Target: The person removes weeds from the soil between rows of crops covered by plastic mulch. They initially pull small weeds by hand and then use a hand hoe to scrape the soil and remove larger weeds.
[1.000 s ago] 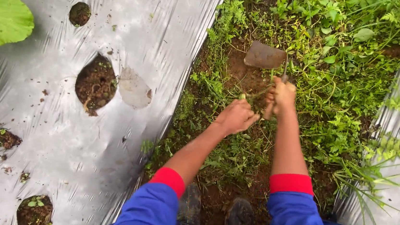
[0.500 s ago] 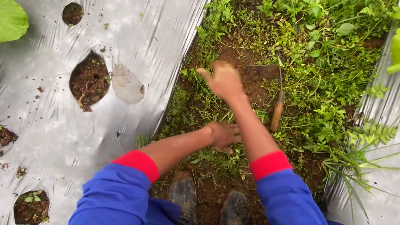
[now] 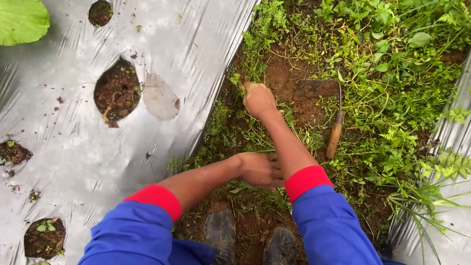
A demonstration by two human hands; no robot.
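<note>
Just left of the hoe (image 3: 333, 115), lying lengthwise and ungripped, weeds (image 3: 239, 93) are clutched by the nearer right hand (image 3: 258, 99); the left hand (image 3: 258, 170) is closed on grass (image 3: 257, 146).

You have no package, no label, no sign and no screen in your view here.
</note>
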